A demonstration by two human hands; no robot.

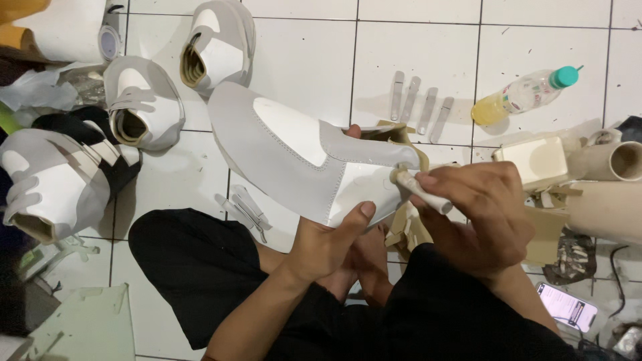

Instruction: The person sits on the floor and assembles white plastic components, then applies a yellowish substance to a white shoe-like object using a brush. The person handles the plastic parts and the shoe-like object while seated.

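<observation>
Shoe upper [301, 160], grey and white, sits over my lap above the white tiled floor [414, 47]. My left hand [328, 244] is closed around its lower edge from beneath, thumb pressed on the white panel. My right hand [485, 214] is clenched on a white tool [421, 190], tip touching the upper near its collar. I note three more uppers [144, 100] on the floor at left, one cut off by the frame edge. A bottle [525, 93] of yellow liquid lies at upper right, four grey strips [418, 103] between it and the shoe. A phone [568, 306] lies at lower right. The clutter behind my right hand I cannot make out.
</observation>
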